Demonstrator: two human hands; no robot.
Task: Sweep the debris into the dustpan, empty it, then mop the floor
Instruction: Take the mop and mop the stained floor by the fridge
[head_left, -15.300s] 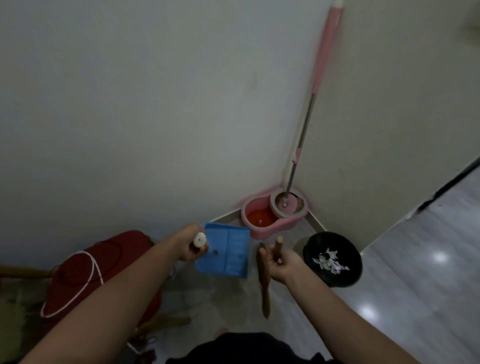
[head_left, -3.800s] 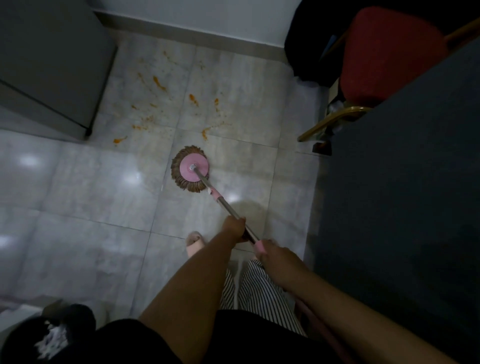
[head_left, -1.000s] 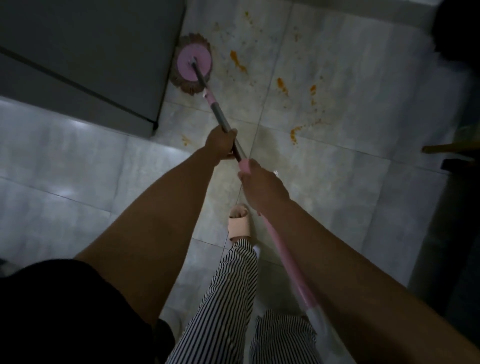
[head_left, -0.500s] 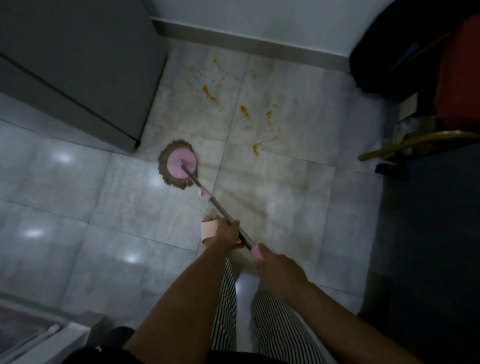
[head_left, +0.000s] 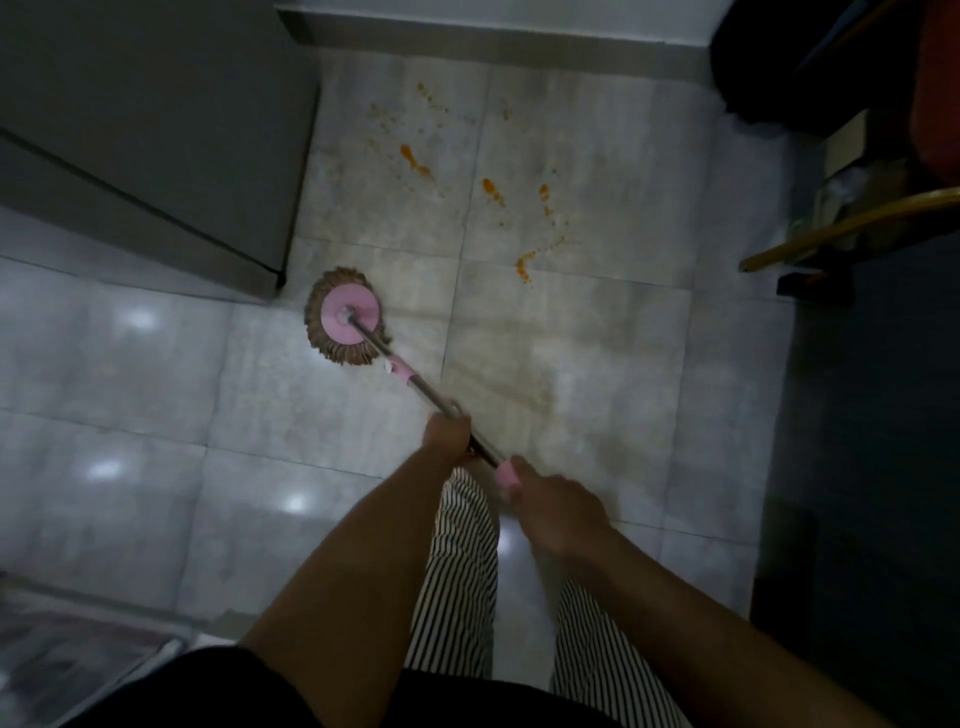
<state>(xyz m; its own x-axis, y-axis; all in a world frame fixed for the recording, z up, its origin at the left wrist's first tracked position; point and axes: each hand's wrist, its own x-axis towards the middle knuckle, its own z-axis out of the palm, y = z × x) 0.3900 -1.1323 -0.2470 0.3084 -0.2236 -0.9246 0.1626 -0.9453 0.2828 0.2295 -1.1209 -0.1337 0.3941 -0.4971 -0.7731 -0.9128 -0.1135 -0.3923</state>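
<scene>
1. Low in the frame, striped trousers (head_left: 457, 571) and two bare forearms rise towards centre.
2. The right hand (head_left: 558, 512) is closed round the pink grip of the mop handle (head_left: 431, 397); the left hand (head_left: 447, 434) is wrapped round the metal shaft just above it; both grips look firm.
3. The mop head (head_left: 345, 317) lies flat on the tile (head_left: 156, 364), left of centre, just beside the corner of a grey cabinet (head_left: 156, 130).
4. Orange stains (head_left: 491, 189) dot the tiles in the upper centre, well apart from the head; some streaks look faint.
5. Judgement: mopping is in hand; the next stroke calls for pushing the head up and right across those stains.
</scene>
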